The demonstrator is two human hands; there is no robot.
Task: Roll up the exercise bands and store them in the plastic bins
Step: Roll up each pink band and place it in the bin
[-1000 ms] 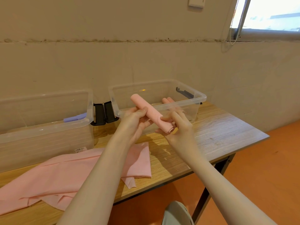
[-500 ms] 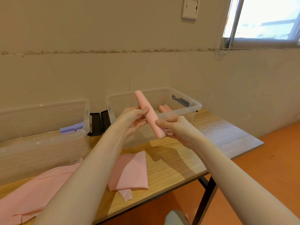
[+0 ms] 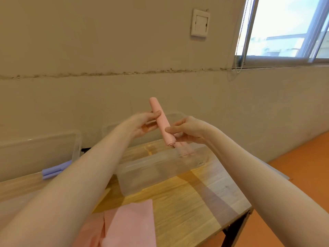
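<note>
A rolled pink exercise band [image 3: 161,121] is held tilted in the air above the right clear plastic bin [image 3: 156,171]. My left hand [image 3: 142,124] grips its upper half between thumb and fingers. My right hand [image 3: 187,131] pinches its lower end. Two more pink rolls [image 3: 184,149] lie inside that bin, under the held roll. A second clear bin [image 3: 35,152] at the left holds purple rolls [image 3: 55,169]. Flat pink bands [image 3: 130,225] lie unrolled on the wooden table [image 3: 195,198] near its front edge.
The table stands against a beige wall. Its right corner and a black leg [image 3: 233,229] sit above an orange floor [image 3: 293,168]. A window [image 3: 288,27] and a wall switch [image 3: 199,23] are up at the right.
Both hands have carried the pink roll up and forward, over the right bin. The roll now stands steeper, and my view has tipped upward.
</note>
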